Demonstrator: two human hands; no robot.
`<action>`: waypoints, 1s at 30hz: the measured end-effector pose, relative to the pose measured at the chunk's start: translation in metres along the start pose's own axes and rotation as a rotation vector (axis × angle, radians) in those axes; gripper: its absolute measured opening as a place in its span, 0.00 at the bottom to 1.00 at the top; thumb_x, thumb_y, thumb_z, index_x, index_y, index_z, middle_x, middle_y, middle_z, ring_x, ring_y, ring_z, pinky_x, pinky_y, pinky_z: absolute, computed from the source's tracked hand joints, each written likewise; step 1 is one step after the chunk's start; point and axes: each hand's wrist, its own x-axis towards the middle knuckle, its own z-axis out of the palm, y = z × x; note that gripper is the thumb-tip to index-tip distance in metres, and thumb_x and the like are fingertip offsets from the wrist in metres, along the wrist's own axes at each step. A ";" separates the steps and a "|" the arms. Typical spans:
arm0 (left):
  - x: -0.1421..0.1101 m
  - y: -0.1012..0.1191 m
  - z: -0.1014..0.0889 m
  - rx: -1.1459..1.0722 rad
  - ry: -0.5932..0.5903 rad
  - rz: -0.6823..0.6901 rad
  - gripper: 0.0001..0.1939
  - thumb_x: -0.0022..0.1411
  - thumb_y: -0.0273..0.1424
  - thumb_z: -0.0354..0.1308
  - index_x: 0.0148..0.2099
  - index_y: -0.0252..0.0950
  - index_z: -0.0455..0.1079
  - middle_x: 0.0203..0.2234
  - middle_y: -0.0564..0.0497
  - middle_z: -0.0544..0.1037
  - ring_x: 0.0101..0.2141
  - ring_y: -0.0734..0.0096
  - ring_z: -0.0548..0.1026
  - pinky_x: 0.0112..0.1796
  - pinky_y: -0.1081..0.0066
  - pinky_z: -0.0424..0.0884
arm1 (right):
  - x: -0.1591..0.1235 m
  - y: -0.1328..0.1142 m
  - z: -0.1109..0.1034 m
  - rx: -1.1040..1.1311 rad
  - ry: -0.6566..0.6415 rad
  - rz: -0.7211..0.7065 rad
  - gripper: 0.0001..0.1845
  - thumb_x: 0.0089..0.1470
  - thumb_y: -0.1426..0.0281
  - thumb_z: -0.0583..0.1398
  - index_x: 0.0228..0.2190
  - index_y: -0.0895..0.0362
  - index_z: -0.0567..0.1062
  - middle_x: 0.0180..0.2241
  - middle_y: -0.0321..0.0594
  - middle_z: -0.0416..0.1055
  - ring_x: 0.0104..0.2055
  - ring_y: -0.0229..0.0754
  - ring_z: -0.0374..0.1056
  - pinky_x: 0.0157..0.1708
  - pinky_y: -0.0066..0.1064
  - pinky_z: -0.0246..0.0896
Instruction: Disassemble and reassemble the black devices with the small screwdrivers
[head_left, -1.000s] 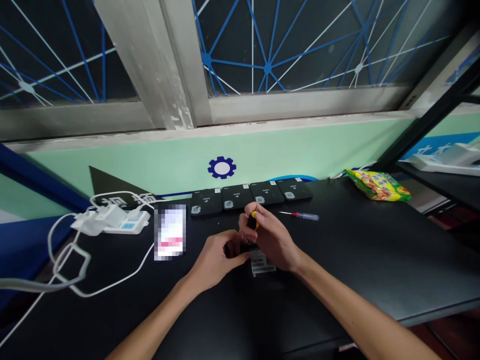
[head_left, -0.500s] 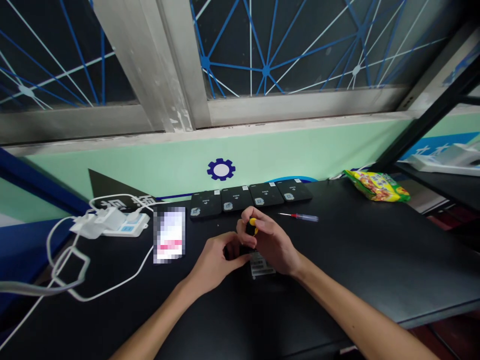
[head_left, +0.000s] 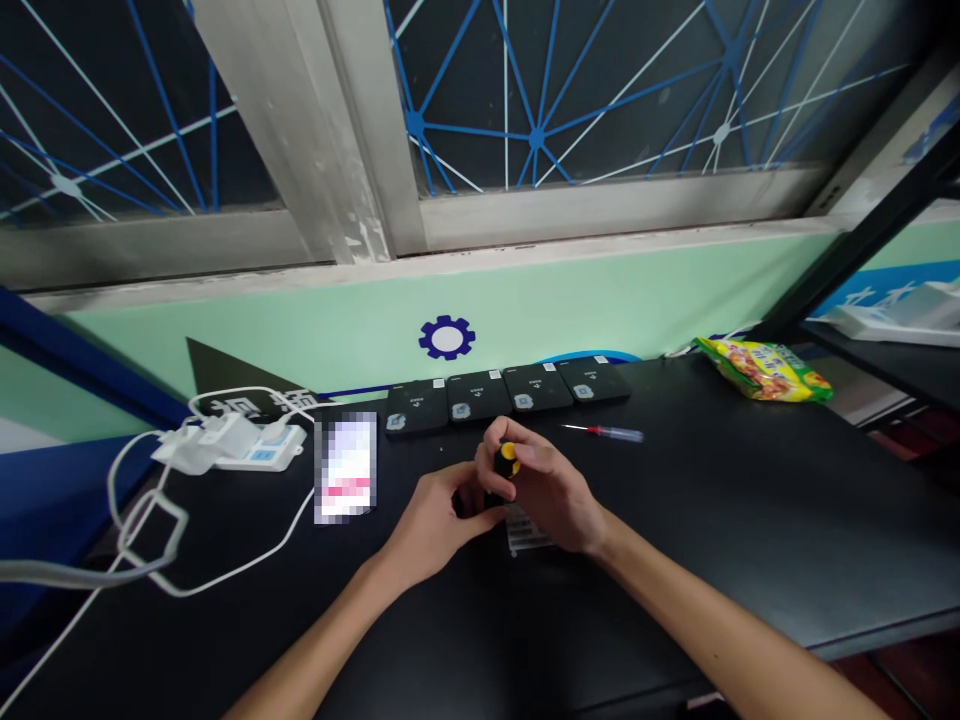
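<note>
My right hand [head_left: 544, 490] is closed round a short screwdriver [head_left: 508, 459] with a black and yellow handle. It is held upright, and its tip is hidden behind my fingers. Beneath it lies a flat black device [head_left: 527, 531] with a white printed label, mostly covered by my hands and blending into the dark table. My left hand [head_left: 442, 515] grips the device's left side between thumb and curled fingers, close against my right hand.
Several flat black devices [head_left: 477, 396] stand in a row by the wall. A clear-handled screwdriver [head_left: 619, 434] lies right of my hands. At left are a phone [head_left: 346, 466] and a power strip [head_left: 274, 447] with white cables. A snack bag [head_left: 766, 371] sits back right.
My right hand has turned the screwdriver slightly and sits a little lower, with the yellow handle end showing more. My left hand keeps its place on the device. The view shifts slightly.
</note>
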 end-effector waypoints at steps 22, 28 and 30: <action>0.000 0.002 -0.001 -0.014 -0.027 -0.020 0.10 0.62 0.37 0.70 0.41 0.38 0.77 0.26 0.56 0.70 0.27 0.70 0.67 0.29 0.70 0.61 | 0.001 -0.001 -0.002 -0.055 0.006 0.002 0.29 0.72 0.49 0.52 0.33 0.56 0.80 0.22 0.31 0.51 0.28 0.43 0.53 0.38 0.37 0.55; 0.000 0.002 0.000 0.025 -0.015 -0.020 0.12 0.62 0.39 0.70 0.43 0.37 0.77 0.25 0.56 0.70 0.26 0.71 0.66 0.29 0.71 0.60 | 0.003 0.000 -0.005 0.059 0.002 -0.034 0.12 0.61 0.57 0.61 0.36 0.53 0.74 0.24 0.32 0.56 0.28 0.42 0.47 0.35 0.35 0.51; 0.000 0.002 0.000 0.027 -0.019 -0.021 0.12 0.62 0.39 0.70 0.42 0.38 0.77 0.26 0.56 0.71 0.26 0.71 0.66 0.29 0.71 0.60 | 0.003 -0.001 -0.005 0.012 0.002 -0.030 0.16 0.64 0.56 0.59 0.33 0.54 0.75 0.24 0.33 0.57 0.28 0.42 0.50 0.36 0.36 0.53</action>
